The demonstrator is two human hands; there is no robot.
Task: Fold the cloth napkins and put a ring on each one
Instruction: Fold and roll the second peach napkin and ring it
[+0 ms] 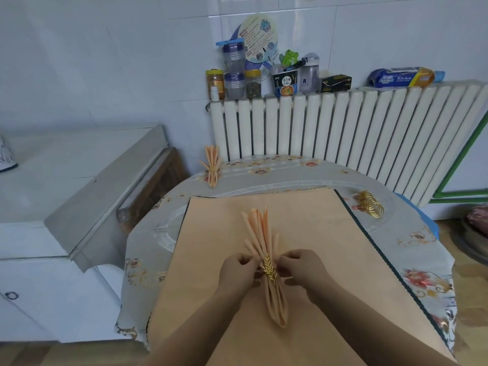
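Beside a white radiator (343,128), stacked peach napkins (303,220) cover the round table (422,260).

You are looking at a pleated napkin (264,241) in peach colour, and it is wearing a gold ring (269,269) with a wheat-ear pattern. Flat napkins (303,233) under it are showing the same peach, with a dark green zigzag edge. The desk cloth (412,249) is showing grey with red and gold flowers. More gold rings (371,204) are shining beside a white radiator (343,122).
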